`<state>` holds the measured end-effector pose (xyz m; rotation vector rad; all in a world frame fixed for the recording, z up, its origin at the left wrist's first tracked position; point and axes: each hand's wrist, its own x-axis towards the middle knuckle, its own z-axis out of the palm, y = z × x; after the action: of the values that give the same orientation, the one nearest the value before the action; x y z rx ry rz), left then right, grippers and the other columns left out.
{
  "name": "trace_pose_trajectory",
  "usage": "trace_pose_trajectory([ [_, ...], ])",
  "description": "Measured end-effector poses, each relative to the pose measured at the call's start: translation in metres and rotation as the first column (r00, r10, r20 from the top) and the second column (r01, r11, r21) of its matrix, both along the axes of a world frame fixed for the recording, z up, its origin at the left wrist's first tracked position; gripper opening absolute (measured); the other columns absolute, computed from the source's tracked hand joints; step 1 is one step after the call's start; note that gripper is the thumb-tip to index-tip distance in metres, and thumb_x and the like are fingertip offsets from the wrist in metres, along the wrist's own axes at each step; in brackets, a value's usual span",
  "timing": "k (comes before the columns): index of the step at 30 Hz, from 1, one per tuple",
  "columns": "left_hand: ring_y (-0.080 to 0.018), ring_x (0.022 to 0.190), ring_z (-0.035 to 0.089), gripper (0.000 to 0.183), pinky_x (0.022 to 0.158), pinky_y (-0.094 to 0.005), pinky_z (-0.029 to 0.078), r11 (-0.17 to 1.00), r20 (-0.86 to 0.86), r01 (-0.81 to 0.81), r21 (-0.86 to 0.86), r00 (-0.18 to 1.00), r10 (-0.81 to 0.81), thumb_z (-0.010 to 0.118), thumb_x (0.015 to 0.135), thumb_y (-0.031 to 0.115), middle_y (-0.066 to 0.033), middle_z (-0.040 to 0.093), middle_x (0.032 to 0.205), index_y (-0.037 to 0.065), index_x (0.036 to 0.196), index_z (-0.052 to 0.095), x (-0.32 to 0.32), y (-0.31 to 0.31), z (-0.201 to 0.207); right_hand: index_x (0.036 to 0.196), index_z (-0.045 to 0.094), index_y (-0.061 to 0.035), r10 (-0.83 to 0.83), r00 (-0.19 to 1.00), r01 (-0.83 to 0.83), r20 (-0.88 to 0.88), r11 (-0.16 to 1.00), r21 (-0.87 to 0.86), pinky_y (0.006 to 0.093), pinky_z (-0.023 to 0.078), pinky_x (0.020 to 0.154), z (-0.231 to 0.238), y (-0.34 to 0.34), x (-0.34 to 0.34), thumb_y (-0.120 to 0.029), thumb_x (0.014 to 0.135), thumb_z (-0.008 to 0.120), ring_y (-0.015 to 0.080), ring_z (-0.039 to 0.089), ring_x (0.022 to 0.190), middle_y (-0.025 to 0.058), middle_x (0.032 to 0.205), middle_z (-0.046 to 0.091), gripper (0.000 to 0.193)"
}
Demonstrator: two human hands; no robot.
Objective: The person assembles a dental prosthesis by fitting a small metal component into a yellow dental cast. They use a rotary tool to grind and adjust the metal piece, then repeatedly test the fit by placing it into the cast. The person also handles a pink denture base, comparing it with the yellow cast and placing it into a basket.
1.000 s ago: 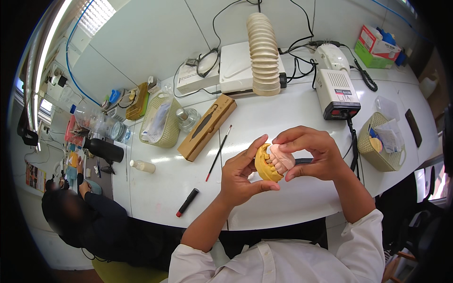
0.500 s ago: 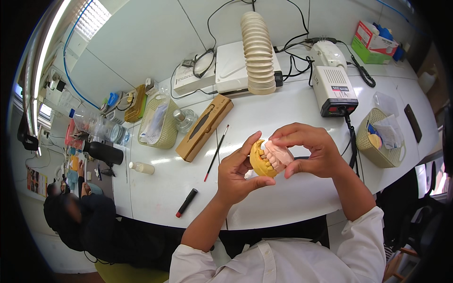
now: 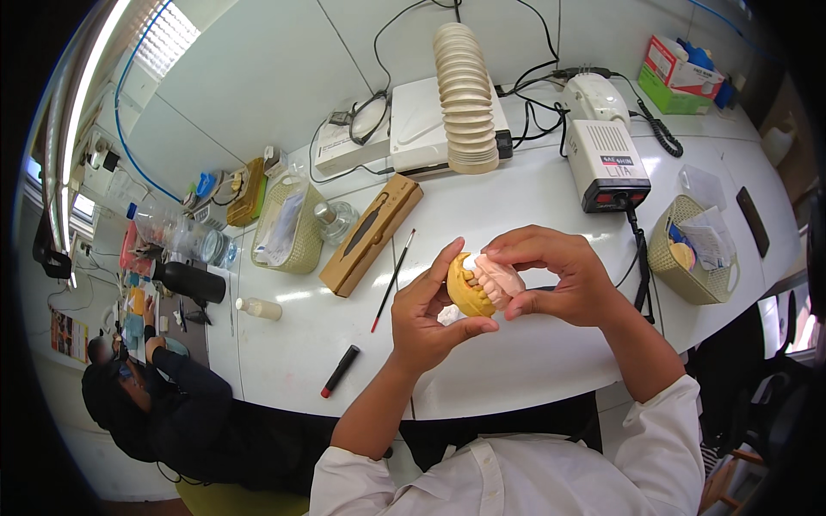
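Observation:
My left hand (image 3: 427,311) grips a yellow dental cast (image 3: 467,291) between thumb and fingers, its tooth row turned to the right. In my right hand (image 3: 559,273) is a pink dental cast (image 3: 502,282), pinched by thumb and fingertips. The two casts meet tooth to tooth above the table, the pink one tilted against the yellow. Part of each cast is hidden behind fingers. Left of my hands lie a thin brush (image 3: 394,279) and a black marker with a red end (image 3: 341,371).
A brown cardboard box (image 3: 372,236), a glass bottle (image 3: 335,222) and a woven basket (image 3: 287,227) stand beyond. A ribbed hose (image 3: 467,99), a corded control box (image 3: 605,165) and another basket (image 3: 691,251) are farther right. A person in black (image 3: 163,387) sits at left.
Both hands and casts have shifted slightly left. The pink cast has turned a little against the yellow one. At left, the person's head and arm have moved.

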<state>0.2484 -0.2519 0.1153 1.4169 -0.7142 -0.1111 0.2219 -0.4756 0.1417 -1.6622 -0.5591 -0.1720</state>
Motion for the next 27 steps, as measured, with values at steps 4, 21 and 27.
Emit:
trace_pose_trajectory([
  [4, -0.0215, 0.111, 0.064, 0.096, 0.099, -0.0368, 0.053, 0.999, -0.028, 0.02, -0.028, 0.999, -0.021, 0.091, 0.07, 0.013, -0.0149, 0.062, 0.122, -0.007, 0.147, 0.036, -0.0011, 0.0, 0.0025, 0.12, 0.067, -0.0079, 0.005, 0.999, -0.005, 0.033, 1.0, 0.0, 0.0349, 0.056, 0.093, -0.0008, 0.0008, 0.0013, -0.018, 0.07, 0.088, 0.0233, 0.065, 0.111, 0.0102, 0.12, 0.067, 0.056],
  [21, -0.021, 0.113, 0.063, 0.097, 0.095, -0.0352, 0.054, 0.968, -0.334, 0.172, -0.182, 0.915, -0.225, 0.089, 0.073, 0.013, -0.0173, 0.059, 0.128, -0.009, 0.149, 0.032, -0.0012, 0.0039, 0.0047, 0.114, 0.07, -0.0078, -0.023, 0.98, 0.031, 0.199, 0.999, -0.037, 0.0348, 0.055, 0.089, -0.0002, 0.0033, 0.0012, -0.021, 0.066, 0.091, 0.0239, 0.066, 0.107, 0.01, 0.114, 0.067, 0.054],
  [27, -0.0168, 0.096, 0.066, 0.088, 0.068, -0.0273, 0.059, 0.944, -0.404, 0.233, -0.233, 0.86, -0.312, 0.083, 0.08, 0.012, -0.0156, 0.062, 0.121, -0.008, 0.149, 0.031, -0.0001, 0.0048, 0.0088, 0.116, 0.071, -0.0087, -0.043, 0.975, 0.05, 0.219, 0.998, -0.028, 0.0287, 0.055, 0.073, -0.0007, 0.0053, -0.001, -0.028, 0.066, 0.091, 0.0182, 0.065, 0.097, 0.0081, 0.11, 0.065, 0.057],
])
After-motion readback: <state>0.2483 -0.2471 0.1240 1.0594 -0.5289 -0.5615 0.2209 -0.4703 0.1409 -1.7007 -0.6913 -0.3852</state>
